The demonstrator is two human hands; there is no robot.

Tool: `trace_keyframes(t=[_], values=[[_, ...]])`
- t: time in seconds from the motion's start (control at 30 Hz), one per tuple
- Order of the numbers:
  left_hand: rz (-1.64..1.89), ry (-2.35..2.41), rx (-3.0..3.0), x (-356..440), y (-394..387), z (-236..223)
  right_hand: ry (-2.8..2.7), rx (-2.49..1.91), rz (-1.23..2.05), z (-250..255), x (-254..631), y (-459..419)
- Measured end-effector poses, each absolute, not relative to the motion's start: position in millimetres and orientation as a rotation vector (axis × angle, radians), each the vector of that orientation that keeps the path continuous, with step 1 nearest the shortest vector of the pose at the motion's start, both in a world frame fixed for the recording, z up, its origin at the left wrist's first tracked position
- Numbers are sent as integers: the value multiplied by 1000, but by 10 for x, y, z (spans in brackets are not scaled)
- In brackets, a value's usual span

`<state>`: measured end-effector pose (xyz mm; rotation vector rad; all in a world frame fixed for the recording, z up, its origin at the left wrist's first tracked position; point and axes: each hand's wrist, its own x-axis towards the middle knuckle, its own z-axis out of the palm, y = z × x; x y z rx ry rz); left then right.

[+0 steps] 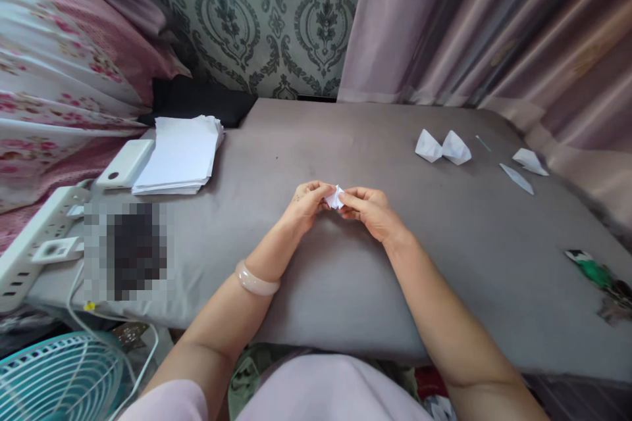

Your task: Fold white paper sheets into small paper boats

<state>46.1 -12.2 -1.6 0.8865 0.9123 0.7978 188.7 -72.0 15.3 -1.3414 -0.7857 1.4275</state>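
Observation:
Between my two hands is a small piece of folded white paper (334,198), held just above the grey cloth of the table (316,138). My left hand (310,202) pinches its left side, thumb on top. On the other side my right hand (368,209) grips it between thumb and fingers. Parts of the paper are hidden behind the fingertips. Farther off to the right stands a folded paper shape with two pointed lobes (443,147). Beyond it lie a flat, narrow paper piece (517,179) and another folded paper piece (530,161).
A stack of white paper (172,154) lies at the left, beside a white box (125,164). A power strip (44,243) runs along the left edge, with a teal fan (59,375) below. Keys with a green tag (595,271) lie at the right. A blurred patch (137,250) hides something.

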Motion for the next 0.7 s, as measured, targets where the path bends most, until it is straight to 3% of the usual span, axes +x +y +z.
trace_keyframes(t=[0.3,0.57,0.7], values=[[686,844,845,427,-121,41,-727,-1461,1443,120,1914,-704],[653,946,587,399,-46,74,-1571,-1333,734,116,1871,-738],[616,942,607,438,-84,54,-1647,-1344,548,45,1851,-726]])
